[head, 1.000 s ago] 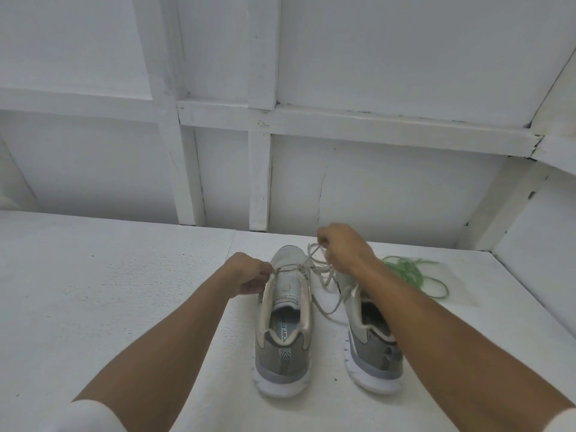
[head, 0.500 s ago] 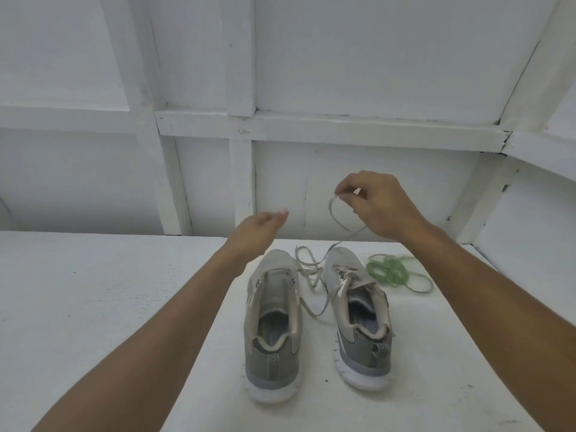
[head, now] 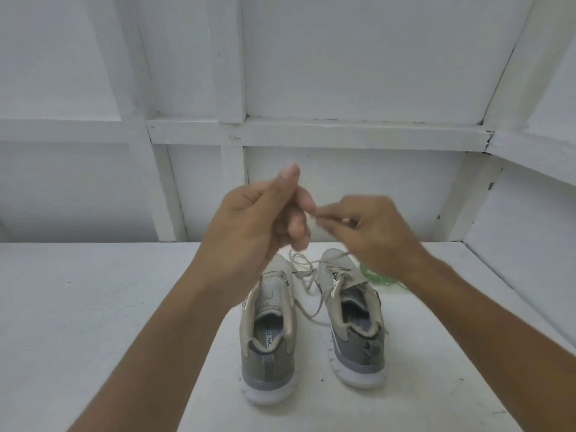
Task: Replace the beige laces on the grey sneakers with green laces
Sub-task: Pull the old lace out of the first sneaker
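Both hands are up in the air over the shoes, close together. The right hand [head: 371, 232] has its thumb and forefinger closed in a tight pinch on the beige lace [head: 304, 275], the other fingers loosely curled. The left hand [head: 258, 219] is curled in with the thumb standing up, and its fingertips [head: 308, 204] meet the right hand's at the same spot. It looks to be nipping the lace too, though blur makes that less sure.

From there the lace drops in slack loops onto the table [head: 93, 307], between the toes of the left sneaker [head: 268, 332] and the right sneaker [head: 355, 322]. The pair stands side by side, heels toward the person. The left shoe's eyelets look bare; the right one looks to have lacing at its throat. The green laces [head: 374, 275] lie in a heap just to the right of the right shoe's toe, half hidden behind the right wrist.

I'd judge the lace to be light, limp and quick to tangle, with no stiffness except at the tip. It is best taken by the end in a fingertip pinch and drawn out steadily. The shoes are light too, so a snagged pull would likely drag one along unless a hand steadies it.
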`<action>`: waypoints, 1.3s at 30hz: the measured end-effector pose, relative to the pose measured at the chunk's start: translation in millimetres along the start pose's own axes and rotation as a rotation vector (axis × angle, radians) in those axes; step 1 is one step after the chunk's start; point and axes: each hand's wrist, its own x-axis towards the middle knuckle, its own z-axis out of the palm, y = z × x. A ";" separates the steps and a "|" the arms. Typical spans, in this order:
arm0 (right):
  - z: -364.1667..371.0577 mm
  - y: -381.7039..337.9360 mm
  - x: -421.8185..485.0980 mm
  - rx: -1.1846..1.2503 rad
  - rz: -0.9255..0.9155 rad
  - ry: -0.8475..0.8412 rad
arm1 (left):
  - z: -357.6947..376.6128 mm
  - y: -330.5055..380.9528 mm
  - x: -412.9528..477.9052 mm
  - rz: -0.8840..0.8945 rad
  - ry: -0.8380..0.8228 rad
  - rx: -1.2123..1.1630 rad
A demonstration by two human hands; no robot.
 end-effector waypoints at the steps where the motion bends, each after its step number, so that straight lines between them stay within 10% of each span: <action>1: 7.1 -7.1 -10.8 -0.011 -0.046 -0.078 | 1.7 3.5 4.2 0.040 0.042 -0.028; 5: 9.9 -42.2 -47.5 -0.141 -0.307 -0.320 | -12.1 -4.0 22.9 0.179 0.126 0.430; 7: -13.6 -51.5 -45.3 -0.074 -0.299 -0.261 | -24.6 -11.8 19.3 0.011 -0.086 0.784; 11: -51.3 -42.5 -20.7 0.011 -0.140 0.042 | -20.2 -11.4 -5.2 -0.349 -0.569 0.195; 15: -14.0 -42.2 -33.2 0.081 -0.049 -0.142 | 4.6 8.5 2.1 -0.182 -0.432 -0.286; 18: -6.1 -55.8 -53.8 -0.010 -0.076 -0.455 | 1.6 18.4 18.3 0.092 -0.150 0.067; 21: -42.4 -62.9 -45.0 0.090 -0.117 -0.322 | -17.5 13.5 21.2 0.059 -0.169 0.728; 25: -59.4 -41.9 -24.8 0.090 -0.070 0.000 | -10.9 4.8 -2.0 -0.329 -0.674 0.218; 28: -16.3 -31.9 -39.9 0.135 0.020 -0.182 | 0.9 1.2 3.9 -0.226 -0.503 -0.189; 31: 0.6 -41.6 -62.1 0.077 0.023 -0.460 | -4.0 -6.1 19.3 -0.080 -0.159 0.093; 34: -29.6 -47.2 -51.9 0.116 -0.014 -0.367 | -15.2 -18.0 16.4 -0.180 -0.275 0.653; 39: -40.7 -24.7 -33.9 0.193 0.083 0.021 | 0.9 -17.7 0.5 -0.541 -0.719 -0.062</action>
